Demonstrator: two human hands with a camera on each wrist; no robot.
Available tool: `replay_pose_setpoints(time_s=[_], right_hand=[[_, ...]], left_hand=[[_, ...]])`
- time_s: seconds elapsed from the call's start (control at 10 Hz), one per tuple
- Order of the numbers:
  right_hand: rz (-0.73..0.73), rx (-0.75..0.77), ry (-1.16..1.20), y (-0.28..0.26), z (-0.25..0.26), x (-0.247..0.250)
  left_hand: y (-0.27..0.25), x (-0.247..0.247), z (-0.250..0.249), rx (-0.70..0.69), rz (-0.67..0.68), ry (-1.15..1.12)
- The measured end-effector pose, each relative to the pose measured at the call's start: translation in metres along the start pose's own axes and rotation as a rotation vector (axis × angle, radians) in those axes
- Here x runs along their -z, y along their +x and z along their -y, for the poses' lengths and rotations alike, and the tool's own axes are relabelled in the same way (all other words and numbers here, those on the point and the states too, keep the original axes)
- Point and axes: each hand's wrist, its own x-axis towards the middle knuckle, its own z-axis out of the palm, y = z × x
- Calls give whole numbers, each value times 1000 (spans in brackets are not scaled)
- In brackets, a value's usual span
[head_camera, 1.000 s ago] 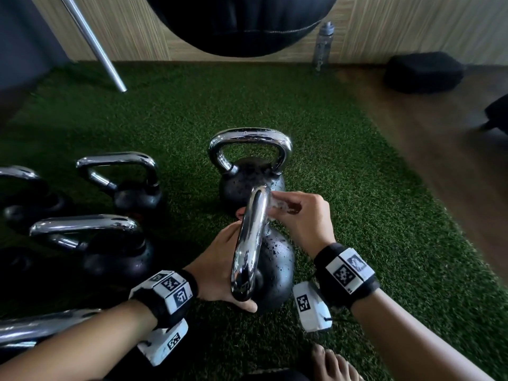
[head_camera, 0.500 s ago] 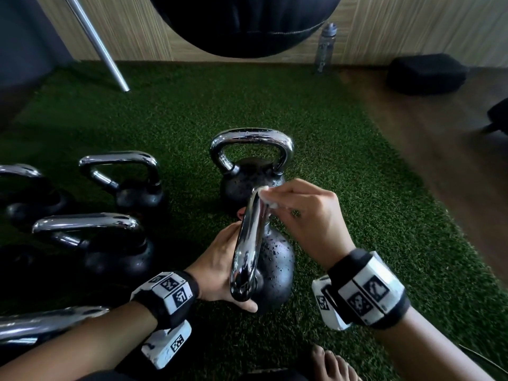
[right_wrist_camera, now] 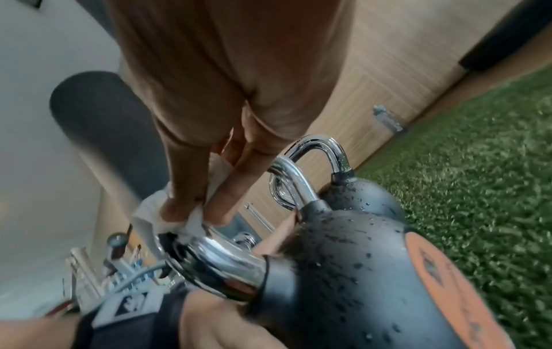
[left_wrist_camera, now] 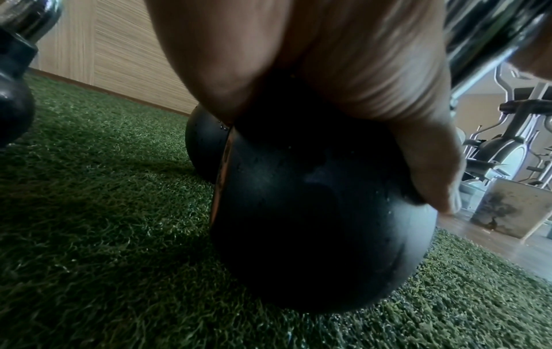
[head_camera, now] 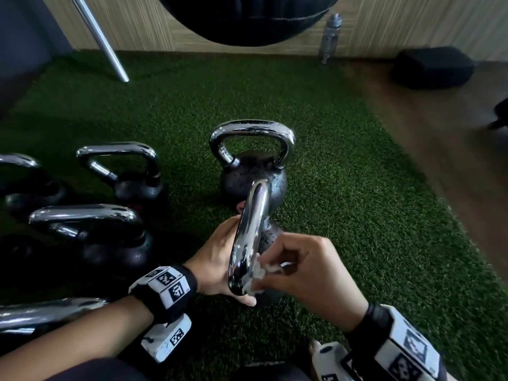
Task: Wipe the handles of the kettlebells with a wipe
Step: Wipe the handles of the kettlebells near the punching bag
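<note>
1. Head view: black cast-iron kettlebell with chrome handle (head_camera: 248, 237) sat tilted on the green artificial turf (head_camera: 343, 188), handle pointing toward the camera.
2. Left hand (head_camera: 217, 259) rested against the left side of the tilted kettlebell's ball, palm on it, thumb under the near end of the handle; fingers mostly hidden, so grip state could not be told for sure.
3. Left wrist view: palm and thumb (left_wrist_camera: 430, 170) lay on the black ball, bracing it.
4. Right hand (head_camera: 305, 270) pinched a small crumpled white wipe (head_camera: 257, 273) between thumb and fingertips, grip clamped on the wipe.
5. Wipe was pressed to the near lower end of the chrome handle, right side.
6. Right wrist view: wipe (right_wrist_camera: 179, 212) touched the handle bend just above the ball; water droplets on the ball.
7. Second black kettlebell with chrome handle (head_camera: 253, 160) stood upright just behind the tilted one.
8. More kettlebells (head_camera: 121, 171) stood at left on the turf.
9. Clear water bottle (head_camera: 330, 37) stood by the wooden wall, far back.
</note>
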Motion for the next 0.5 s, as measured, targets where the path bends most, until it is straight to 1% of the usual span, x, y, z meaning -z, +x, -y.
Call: replay_pose_setpoints(time_s=[0.1, 0.2, 0.3, 0.4, 0.5], right_hand=[[26, -25, 8, -2, -3, -1], [41, -6, -19, -2, -7, -4], [30, 47, -131, -1, -23, -14], [67, 114, -248, 1, -35, -16], [93, 132, -297, 10, -33, -7]], left_hand=[[-1, 3, -5, -10, -7, 15], [-2, 2, -3, -54, -36, -56], [-1, 3, -5, -38, -43, -39], [-1, 2, -12, -12, -32, -12], [-2, 5, -12, 8, -1, -28]])
